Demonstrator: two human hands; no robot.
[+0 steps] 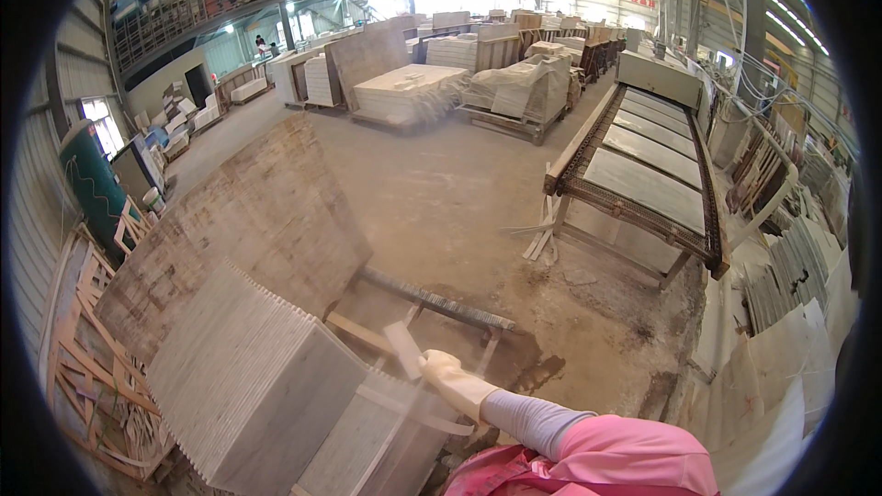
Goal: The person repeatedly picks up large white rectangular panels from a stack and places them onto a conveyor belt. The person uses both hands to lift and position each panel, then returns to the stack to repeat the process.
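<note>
My right hand (450, 379), in a cream glove, reaches from the lower right with a grey undersleeve and pink outer sleeve. Its fingers are closed on the end of a short, flat pale strip (402, 350); I cannot tell its material. Just left of the hand, a tight row of grey-white stone slabs (285, 395) stands on edge. Beside them, a lower group of pale slabs (354, 436) has a long, thin white strip (404, 407) lying across it. My left hand is not in view.
A large stained board (248, 211) leans behind the slabs. Beyond the hand lies a rack with a ribbed bar (432, 294). At right, a roller conveyor (634, 184) carries flat slabs. Wooden crate frames (101, 367) stand left; wrapped stacks (514, 92) fill the back.
</note>
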